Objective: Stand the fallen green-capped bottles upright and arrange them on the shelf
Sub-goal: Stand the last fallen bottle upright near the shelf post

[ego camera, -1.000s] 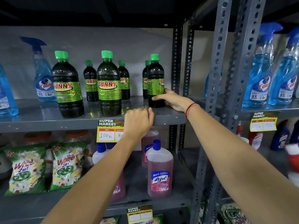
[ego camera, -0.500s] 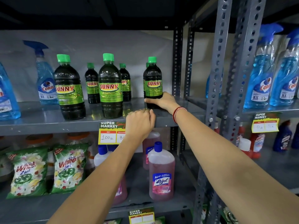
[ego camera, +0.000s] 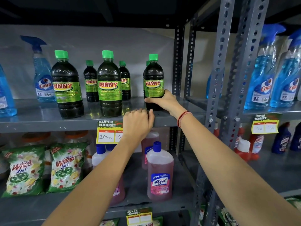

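Several dark green-capped Sunny bottles stand upright on the grey metal shelf (ego camera: 40,123). My right hand (ego camera: 164,101) grips the base of the rightmost bottle (ego camera: 154,82), whose label faces me; another bottle is mostly hidden behind it. Two big bottles stand in front, one at the left (ego camera: 66,85) and one in the middle (ego camera: 110,85). Two smaller ones stand behind, the first (ego camera: 90,82) left of the middle bottle, the second (ego camera: 125,82) right of it. My left hand (ego camera: 138,124) is curled over the shelf's front edge, holding nothing.
Blue Colin spray bottles stand at the left (ego camera: 42,79) and on the right-hand rack (ego camera: 263,79). A slotted steel upright (ego camera: 218,79) divides the racks. Below are Wheel detergent packs (ego camera: 65,168), pink Lizol bottles (ego camera: 160,173) and a yellow price tag (ego camera: 107,132).
My right hand has turned and slid the rightmost bottle slightly left and forward, so its label now faces me. My left hand has stayed on the shelf edge.
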{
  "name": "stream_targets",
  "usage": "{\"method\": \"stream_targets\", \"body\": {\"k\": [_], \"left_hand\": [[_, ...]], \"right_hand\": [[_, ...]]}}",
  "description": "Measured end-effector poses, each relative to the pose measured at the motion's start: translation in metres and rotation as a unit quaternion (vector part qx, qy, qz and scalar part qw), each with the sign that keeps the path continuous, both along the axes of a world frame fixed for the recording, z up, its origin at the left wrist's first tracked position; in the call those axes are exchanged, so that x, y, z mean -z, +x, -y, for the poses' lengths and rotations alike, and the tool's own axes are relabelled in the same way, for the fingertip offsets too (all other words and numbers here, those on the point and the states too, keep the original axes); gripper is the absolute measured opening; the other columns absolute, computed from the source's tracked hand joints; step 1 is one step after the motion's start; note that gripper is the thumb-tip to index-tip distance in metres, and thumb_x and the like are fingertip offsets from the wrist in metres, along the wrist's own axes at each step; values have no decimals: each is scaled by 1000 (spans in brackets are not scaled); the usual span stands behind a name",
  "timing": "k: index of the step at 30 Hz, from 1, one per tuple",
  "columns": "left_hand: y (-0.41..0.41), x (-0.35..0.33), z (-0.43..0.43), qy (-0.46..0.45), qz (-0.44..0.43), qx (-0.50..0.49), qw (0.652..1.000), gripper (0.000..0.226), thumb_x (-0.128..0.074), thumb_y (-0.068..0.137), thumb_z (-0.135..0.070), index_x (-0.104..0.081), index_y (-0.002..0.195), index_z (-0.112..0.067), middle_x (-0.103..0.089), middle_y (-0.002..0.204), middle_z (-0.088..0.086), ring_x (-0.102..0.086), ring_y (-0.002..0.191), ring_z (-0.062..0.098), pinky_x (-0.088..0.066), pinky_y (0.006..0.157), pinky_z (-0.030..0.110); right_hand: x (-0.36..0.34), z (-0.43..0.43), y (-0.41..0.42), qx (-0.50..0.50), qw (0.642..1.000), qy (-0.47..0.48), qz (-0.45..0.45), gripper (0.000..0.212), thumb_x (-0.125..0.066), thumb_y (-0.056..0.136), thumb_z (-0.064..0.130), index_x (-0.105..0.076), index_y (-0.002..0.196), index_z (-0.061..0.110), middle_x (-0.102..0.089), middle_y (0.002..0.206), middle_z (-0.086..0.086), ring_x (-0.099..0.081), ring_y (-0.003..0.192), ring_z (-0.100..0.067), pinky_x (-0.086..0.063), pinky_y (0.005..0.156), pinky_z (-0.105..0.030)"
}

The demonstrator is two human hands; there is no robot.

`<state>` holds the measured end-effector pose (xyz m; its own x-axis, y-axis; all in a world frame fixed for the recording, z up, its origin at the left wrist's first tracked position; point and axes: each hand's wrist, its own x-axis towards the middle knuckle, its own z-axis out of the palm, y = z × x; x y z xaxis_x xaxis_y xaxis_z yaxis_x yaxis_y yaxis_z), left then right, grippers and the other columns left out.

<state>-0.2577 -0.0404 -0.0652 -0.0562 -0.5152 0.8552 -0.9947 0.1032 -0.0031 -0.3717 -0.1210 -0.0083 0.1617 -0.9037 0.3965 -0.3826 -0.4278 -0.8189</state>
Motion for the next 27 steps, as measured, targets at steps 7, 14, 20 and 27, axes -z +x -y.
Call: {"method": "stream_targets", "body": {"k": [7,14,20,27], "left_hand": [[14,-13,-5,70,-77,70,992,33,-38,89,-24,-49,62,-7,-63,66,23,-57,63,41,-31,52,33],[31,-39,0,270,-262,216,901,49,-52,92,-24,-42,136,-7,-54,133,14,-49,122,28,-36,99,30],[26,-41,8,285,-265,242,889,60,-76,70,-42,-58,122,-20,-67,117,4,-61,107,18,-45,97,39],[24,-39,8,282,-272,239,889,61,-78,69,-41,-58,123,-23,-69,114,2,-62,105,15,-46,95,35]], "right_hand": [[2,-31,-12,-60,998,-15,-5,46,-81,68,45,-66,108,27,-64,105,6,-56,102,-11,-41,81,-21],[-3,-25,-41,-179,980,77,35,56,-69,82,39,-52,130,16,-59,133,-3,-54,123,-16,-38,110,-37],[1,-20,-49,-201,976,72,44,42,-70,84,13,-54,123,11,-62,128,-12,-59,119,-20,-46,104,-34],[4,-26,-53,-182,981,56,22,39,-71,84,21,-58,120,14,-65,122,-8,-61,115,-18,-46,104,-34]]}}
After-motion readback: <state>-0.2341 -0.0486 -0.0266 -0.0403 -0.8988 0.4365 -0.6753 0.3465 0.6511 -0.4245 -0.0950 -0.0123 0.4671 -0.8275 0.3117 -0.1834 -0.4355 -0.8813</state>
